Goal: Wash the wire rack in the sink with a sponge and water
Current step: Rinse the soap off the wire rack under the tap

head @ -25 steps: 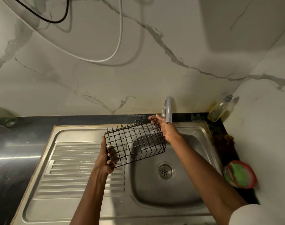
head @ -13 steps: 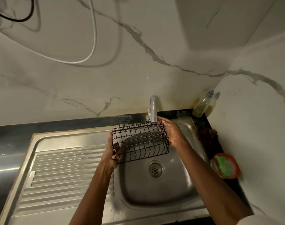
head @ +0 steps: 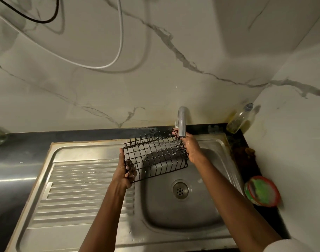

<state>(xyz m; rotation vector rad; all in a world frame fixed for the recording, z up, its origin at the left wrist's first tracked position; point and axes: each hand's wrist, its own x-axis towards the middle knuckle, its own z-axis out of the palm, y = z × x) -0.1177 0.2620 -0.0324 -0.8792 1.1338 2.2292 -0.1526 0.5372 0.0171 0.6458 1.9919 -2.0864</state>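
- While water ran from the tap (head: 181, 122), both hands gripped the wire rack (head: 154, 157) over the sink (head: 183, 211): left hand (head: 123, 171), right hand (head: 191, 148).
- Rinsing seemed underway; sponging apparently remained, with no sponge held.

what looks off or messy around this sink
The back right corner of the counter looks grimy: brown residue and yellowish staining sit between the sink rim and the wall, below the bottle. The wire rack, held level in both hands under the tap, looks undamaged.
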